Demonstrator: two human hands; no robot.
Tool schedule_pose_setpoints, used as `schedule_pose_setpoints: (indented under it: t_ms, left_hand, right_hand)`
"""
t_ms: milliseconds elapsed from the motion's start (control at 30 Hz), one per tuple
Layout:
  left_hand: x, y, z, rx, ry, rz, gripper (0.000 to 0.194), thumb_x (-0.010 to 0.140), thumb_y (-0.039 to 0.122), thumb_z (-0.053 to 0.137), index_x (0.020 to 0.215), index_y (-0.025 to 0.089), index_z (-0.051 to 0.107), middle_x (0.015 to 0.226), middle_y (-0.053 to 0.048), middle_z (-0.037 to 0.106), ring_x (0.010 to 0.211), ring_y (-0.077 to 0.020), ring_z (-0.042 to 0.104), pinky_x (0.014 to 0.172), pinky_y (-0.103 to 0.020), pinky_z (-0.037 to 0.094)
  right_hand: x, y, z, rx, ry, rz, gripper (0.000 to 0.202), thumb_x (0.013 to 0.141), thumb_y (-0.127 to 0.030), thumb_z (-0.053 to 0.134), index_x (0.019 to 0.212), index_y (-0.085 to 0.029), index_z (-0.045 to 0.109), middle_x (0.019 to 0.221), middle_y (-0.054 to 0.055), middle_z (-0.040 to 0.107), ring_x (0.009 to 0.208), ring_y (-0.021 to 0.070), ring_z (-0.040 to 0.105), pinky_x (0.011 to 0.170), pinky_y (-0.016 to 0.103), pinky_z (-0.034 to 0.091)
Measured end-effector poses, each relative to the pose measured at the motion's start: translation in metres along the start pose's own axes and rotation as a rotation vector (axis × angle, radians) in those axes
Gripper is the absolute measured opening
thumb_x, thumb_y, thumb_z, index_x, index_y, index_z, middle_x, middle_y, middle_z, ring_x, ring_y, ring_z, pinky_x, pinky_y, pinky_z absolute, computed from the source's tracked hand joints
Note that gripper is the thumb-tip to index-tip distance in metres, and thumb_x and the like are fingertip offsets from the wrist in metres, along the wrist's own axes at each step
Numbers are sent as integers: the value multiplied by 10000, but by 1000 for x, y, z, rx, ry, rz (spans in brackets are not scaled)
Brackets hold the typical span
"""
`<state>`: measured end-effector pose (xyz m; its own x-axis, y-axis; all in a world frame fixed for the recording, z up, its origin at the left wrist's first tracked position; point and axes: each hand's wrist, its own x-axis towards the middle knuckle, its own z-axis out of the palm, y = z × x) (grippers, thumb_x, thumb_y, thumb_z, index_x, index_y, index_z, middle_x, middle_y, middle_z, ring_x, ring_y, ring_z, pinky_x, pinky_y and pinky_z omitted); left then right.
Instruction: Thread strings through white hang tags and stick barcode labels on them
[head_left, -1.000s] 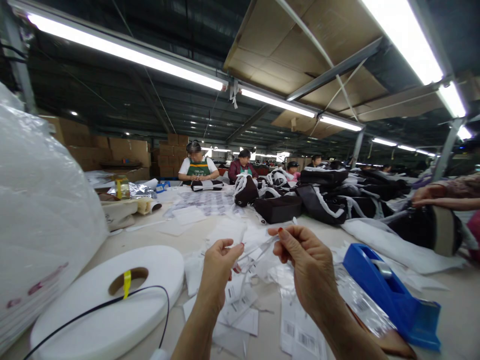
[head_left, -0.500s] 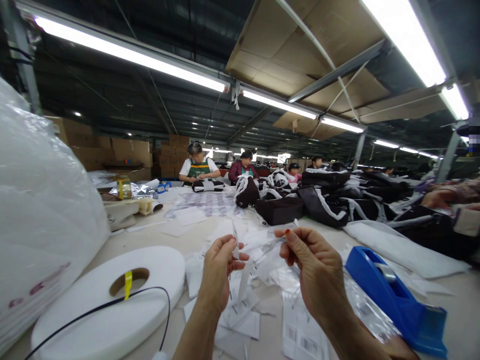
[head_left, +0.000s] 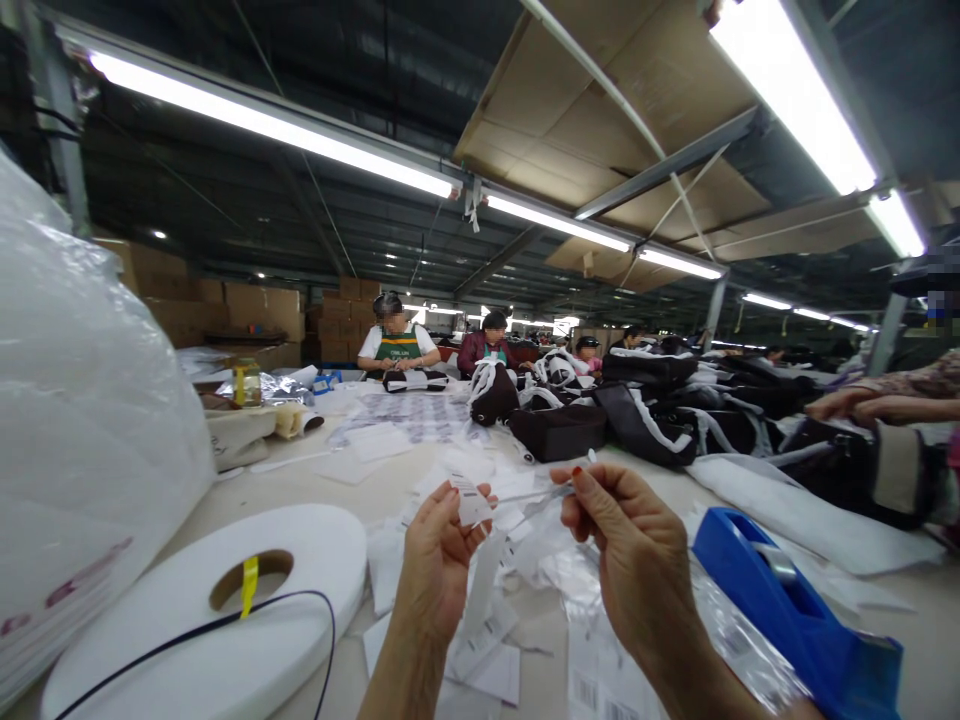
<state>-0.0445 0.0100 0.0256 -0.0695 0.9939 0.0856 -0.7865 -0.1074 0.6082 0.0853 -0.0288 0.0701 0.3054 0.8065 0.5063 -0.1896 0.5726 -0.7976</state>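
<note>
Cream table [head_left: 289, 480]: left grip [head_left: 437, 555] pinches white, dark-printed tag [head_left: 468, 499]; right grip [head_left: 637, 540] pinches thin pale strip [head_left: 553, 493].

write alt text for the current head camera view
A person's left hand holds a small printed white label while the right hand pinches a thin pale strip, above a worktable scattered with tags. A white roll lies to the left, a blue tape dispenser to the right; dark bags and co-workers are beyond.
</note>
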Motion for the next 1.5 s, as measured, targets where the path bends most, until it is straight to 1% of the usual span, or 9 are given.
schedule_pose_setpoints:
  t_ms: [200, 400, 500, 600, 733, 833, 967, 1167, 1500]
  left_hand:
    - [-3, -4, -1, -75, -27, -54, 171, 693, 91, 557, 828, 170, 485, 789, -88, 681, 738, -210, 680, 638, -272, 519]
    - [-2, -16, -5, 0, 75, -152, 360, 687, 104, 499, 1016, 187, 378, 845, -127, 660, 813, -277, 671, 723, -419, 489]
    - [-1, -20, -6, 118, 149, -184, 433, 721, 223, 522, 1117, 190, 351, 1096, -195, 568, 1082, -336, 537, 834, -489, 399]
    - [-5, -18, -4, 238, 145, -96, 523, 714, 295, 584, 1196, 262, 383, 1313, -116, 427, 1273, -272, 319, 998, -454, 212]
    - [-12, -12, 2, 379, -226, -29, 446, 587, 333, 705, 1005, 192, 635, 1179, -118, 591, 1207, -279, 403, 986, -379, 241]
    - [-15, -15, 2, 558, -448, -62, 542, 513, 270, 749, 1040, 202, 644, 1090, -110, 652, 1080, -295, 511, 902, -378, 307]
    - [-15, -23, 3, 723, -453, -64, 548, 481, 223, 774, 1019, 213, 667, 883, -78, 710, 811, -242, 579, 731, -328, 339]
    - [-19, -27, 12, 690, -411, -67, 278, 616, 380, 692, 826, 201, 728, 853, -63, 694, 757, -210, 558, 701, -304, 369]
    - [-18, -33, 11, 641, -389, -59, 121, 580, 271, 680, 588, 162, 732, 846, -90, 692, 749, -206, 579, 697, -293, 406]
  right_hand:
    - [1, 0, 1, -21, 0, 4, 135, 726, -281, 652, 716, -151, 622, 528, -26, 587, 483, 79, 450, 454, 201, 327]
    - [13, -7, 7, -34, -21, -47, 118, 736, -261, 639, 689, -157, 608, 505, -30, 569, 468, 87, 438, 445, 211, 317]
    - [20, -10, 9, -49, -23, -73, 116, 737, -252, 632, 684, -153, 601, 517, -30, 581, 460, 76, 432, 439, 202, 313]
    - [25, -13, 8, -58, -38, -78, 115, 731, -242, 627, 674, -147, 594, 519, -26, 590, 456, 71, 433, 436, 195, 313]
    - [27, -16, 5, -75, -54, -87, 115, 739, -240, 617, 677, -145, 600, 498, -32, 574, 444, 69, 429, 434, 194, 314]
    - [25, -17, 3, -90, -57, -85, 111, 755, -233, 603, 685, -147, 604, 497, -36, 564, 451, 71, 432, 440, 193, 323]
    - [22, -18, 3, -106, -58, -71, 118, 761, -238, 599, 684, -148, 603, 497, -37, 562, 454, 72, 438, 441, 191, 330]
    - [21, -19, 5, -121, -60, -60, 121, 753, -245, 600, 678, -150, 601, 489, -35, 564, 445, 78, 440, 432, 195, 334]
    - [21, -17, 2, -116, -33, -71, 120, 737, -260, 623, 690, -150, 609, 485, -36, 558, 442, 77, 431, 425, 195, 323]
